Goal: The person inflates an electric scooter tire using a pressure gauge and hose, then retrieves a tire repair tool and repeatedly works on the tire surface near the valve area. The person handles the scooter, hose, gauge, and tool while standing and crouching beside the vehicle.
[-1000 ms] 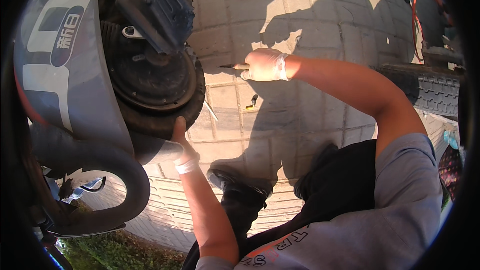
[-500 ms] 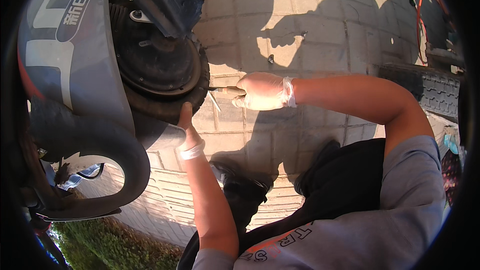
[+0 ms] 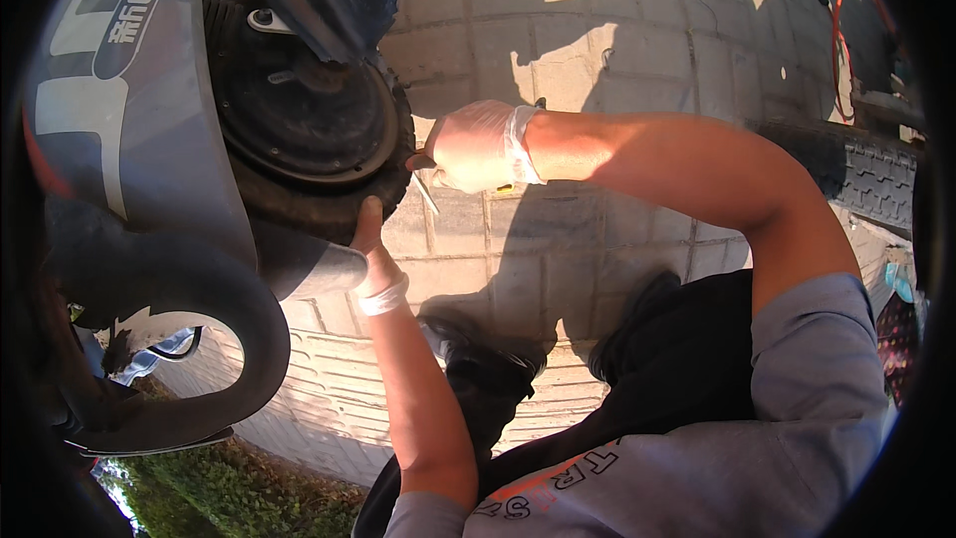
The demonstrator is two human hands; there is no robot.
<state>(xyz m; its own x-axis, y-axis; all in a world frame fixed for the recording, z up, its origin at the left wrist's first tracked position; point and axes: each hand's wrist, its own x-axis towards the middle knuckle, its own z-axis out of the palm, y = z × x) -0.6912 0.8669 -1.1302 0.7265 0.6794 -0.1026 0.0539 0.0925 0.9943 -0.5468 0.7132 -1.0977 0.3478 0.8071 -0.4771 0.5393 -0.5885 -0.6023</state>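
My right hand (image 3: 468, 147), in a thin translucent glove, is closed at the outer edge of a black tyre (image 3: 299, 201). It grips a slim handled tool, mostly hidden by the fingers; its exact kind is unclear. Just below the fingers, a thin pale rod (image 3: 426, 195) slants out beside the tread. My left hand (image 3: 373, 254), also gloved, holds the tyre from the near side, its thumb on the sidewall and its other fingers hidden beneath. A round black hub (image 3: 304, 130) fills the middle of the wheel.
The wheel belongs to a grey scooter (image 3: 159, 120) on the left; its black pedal-like part (image 3: 344, 0) overhangs the hub. Another tyre (image 3: 876, 184) and an orange hose (image 3: 838, 30) are at the right. Paving (image 3: 558, 269) lies below, with bushes (image 3: 209, 488) at lower left.
My right hand has moved left and slightly up, right against the tyre, still gripping the tool. The tool's shaft no longer shows. My left hand keeps its hold on the tyre.
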